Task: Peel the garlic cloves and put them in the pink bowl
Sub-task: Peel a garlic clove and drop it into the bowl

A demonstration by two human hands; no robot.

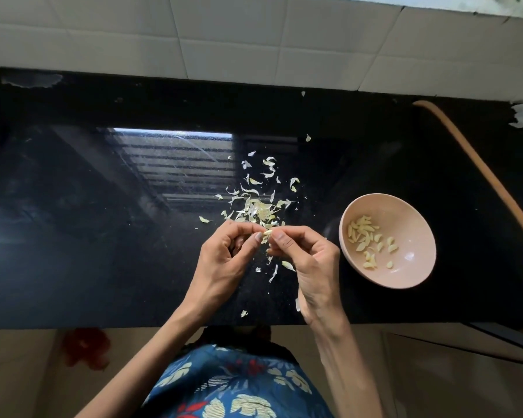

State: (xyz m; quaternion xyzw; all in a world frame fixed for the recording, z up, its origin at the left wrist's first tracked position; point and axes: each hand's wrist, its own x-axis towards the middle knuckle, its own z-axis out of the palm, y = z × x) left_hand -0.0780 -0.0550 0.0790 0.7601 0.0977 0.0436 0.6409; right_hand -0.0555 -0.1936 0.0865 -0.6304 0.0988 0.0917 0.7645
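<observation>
Black counter (103, 267), both hands (224, 254) (307, 257) pinching pale garlic clove (267, 233), pink bowl (411, 276) beside

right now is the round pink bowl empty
Not empty: the round pink bowl holds a scatter of pale peeled garlic cloves.

Black glossy counter (73, 251), finely speckled. Pale pink bowl (414, 224) – peeled cloves (363, 233) inside pale yellow. Pinched clove (267, 233) cream. White to yellowish-green skins (260, 209) on the counter. Off-white wall tiles (224, 40), grey grout lines. Tan-orange curved strip (480, 167) at right. Deep blue garment (239, 387) – cream leaf print, red flowers. Beige floor (18, 372) with a blurred red patch (85, 346).
</observation>
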